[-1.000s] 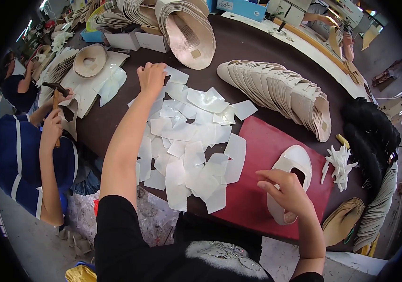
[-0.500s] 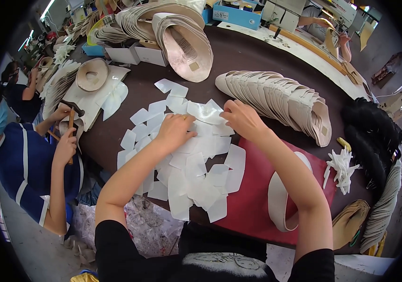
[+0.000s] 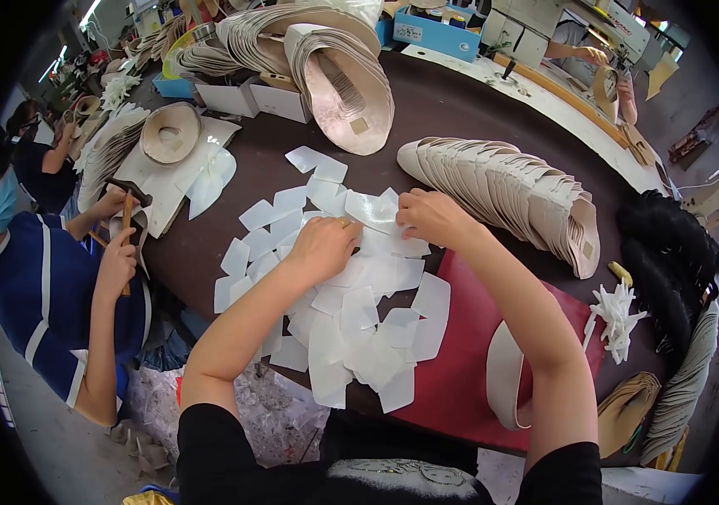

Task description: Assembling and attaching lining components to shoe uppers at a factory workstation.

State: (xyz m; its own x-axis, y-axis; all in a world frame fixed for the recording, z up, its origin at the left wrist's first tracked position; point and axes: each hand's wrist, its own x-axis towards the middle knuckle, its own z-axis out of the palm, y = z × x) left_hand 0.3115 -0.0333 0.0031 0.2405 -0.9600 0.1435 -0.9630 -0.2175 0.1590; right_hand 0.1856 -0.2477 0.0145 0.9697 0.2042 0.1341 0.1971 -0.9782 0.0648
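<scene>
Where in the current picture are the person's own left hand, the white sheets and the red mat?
Left hand [image 3: 324, 247]: head view, on the back of the hand.
White sheets [image 3: 359, 309]: head view, on one sheet of the pile.
Red mat [image 3: 462, 362]: head view, on its bare surface.

Own hands: 2, left hand [image 3: 324, 248] and right hand [image 3: 432, 217], centre
White sheets [image 3: 372, 358]: dozens, centre; overlapping, exact count unclear
Red mat [image 3: 460, 337]: 1, lower right of centre
Single beige upper [image 3: 501, 379]: 1, lower right, partly behind forearm
Long upper stack [image 3: 502, 189]: 1, right of centre; layers too many to count
Hammer [image 3: 128, 210]: 1, left
White strip pile [image 3: 618, 321]: 1, right; pieces uncountable
Black bundle [image 3: 666, 261]: 1, right
Blue boxes [image 3: 452, 42]: at least 2, along top
Co-workers [image 3: 65, 303]: at least 3, two left, one upper right
</scene>
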